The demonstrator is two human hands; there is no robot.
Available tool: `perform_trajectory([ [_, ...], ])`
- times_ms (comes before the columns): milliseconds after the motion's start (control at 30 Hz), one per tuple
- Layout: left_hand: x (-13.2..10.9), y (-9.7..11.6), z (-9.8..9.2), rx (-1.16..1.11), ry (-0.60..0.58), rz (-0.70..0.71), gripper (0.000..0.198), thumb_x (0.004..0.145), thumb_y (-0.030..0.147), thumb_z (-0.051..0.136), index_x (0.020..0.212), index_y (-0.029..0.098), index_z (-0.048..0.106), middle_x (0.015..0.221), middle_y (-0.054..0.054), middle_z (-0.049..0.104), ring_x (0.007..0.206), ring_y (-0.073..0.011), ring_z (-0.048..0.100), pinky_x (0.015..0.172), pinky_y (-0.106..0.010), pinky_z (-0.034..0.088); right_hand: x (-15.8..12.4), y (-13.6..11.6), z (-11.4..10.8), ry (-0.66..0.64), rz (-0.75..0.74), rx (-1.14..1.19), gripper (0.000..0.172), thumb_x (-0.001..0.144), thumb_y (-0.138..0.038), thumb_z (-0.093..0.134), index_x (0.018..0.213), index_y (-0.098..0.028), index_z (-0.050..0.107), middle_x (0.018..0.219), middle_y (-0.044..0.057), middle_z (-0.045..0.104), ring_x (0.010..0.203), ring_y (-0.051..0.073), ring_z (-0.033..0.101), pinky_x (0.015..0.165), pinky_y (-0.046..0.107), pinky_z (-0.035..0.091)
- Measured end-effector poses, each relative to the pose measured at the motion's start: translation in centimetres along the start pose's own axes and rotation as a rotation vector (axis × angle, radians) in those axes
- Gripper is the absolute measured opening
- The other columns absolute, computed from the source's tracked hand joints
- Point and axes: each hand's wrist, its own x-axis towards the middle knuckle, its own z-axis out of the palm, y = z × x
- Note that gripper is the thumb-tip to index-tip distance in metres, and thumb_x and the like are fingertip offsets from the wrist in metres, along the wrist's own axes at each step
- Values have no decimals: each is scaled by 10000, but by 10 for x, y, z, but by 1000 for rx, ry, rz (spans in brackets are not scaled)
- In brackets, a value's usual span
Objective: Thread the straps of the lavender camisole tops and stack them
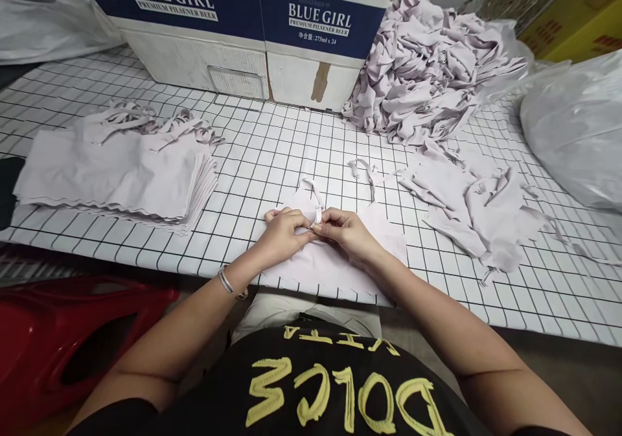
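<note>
A pale pink camisole (pixel 335 264) lies flat at the table's front edge, its two thin straps pointing away from me. Over its upper left part, my left hand (pixel 286 232) pinches the base of the left shoulder strap (pixel 313 193). My right hand (pixel 347 232) meets it there, thumb and fingertips closed on the same strap. The fingertips of both hands nearly touch, and the small spot between them is partly hidden. The other strap (pixel 372 180) lies loose on the table beyond my right hand.
To the left sits a neat stack of matching camisoles (pixel 111 170). A large heap of pink garments (pixel 418 67) rises at the back right, with several loose ones (pixel 476 203) nearer. Beer cartons (pixel 208 54) stand behind. Plastic bags (pixel 578 125) flank the checked table (pixel 262 144); a red stool (pixel 72 332) is lower left.
</note>
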Motion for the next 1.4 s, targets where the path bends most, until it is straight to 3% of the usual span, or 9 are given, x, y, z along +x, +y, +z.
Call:
perform_trajectory([
  [367,0,-1,0,-2,14,-13,111,791,329,680,753,226,681,849,27,689,920,-190,562,948,-414,225,-2,-2,4,13,18,29,310,613,-350,817,669,-166,573,634,-30,545,601,103,468,604,271,376],
  [667,0,-2,1,17,6,-9,158,825,351,634,747,219,671,824,20,681,912,-192,557,948,-416,231,0,11,3,76,-125,-173,300,660,-400,782,705,-185,578,711,-11,546,686,135,492,656,293,422],
  [933,0,-2,1,10,20,-14,186,834,376,629,749,220,684,819,16,678,915,-191,561,947,-415,230,-1,14,5,96,-156,-104,282,695,-390,770,723,-192,571,687,-16,521,656,128,476,633,289,404],
  [1133,0,-2,1,15,14,-6,171,831,353,632,742,214,676,818,22,682,908,-185,563,931,-411,231,-2,15,6,146,-221,-261,287,716,-425,743,712,-205,559,706,-1,513,682,149,464,630,298,402],
  [1400,-1,-1,1,-1,16,-27,114,784,319,679,730,219,672,857,23,698,931,-188,572,964,-417,227,-9,10,5,176,-358,-497,189,768,-327,666,700,-215,531,726,6,470,639,149,436,591,302,363],
])
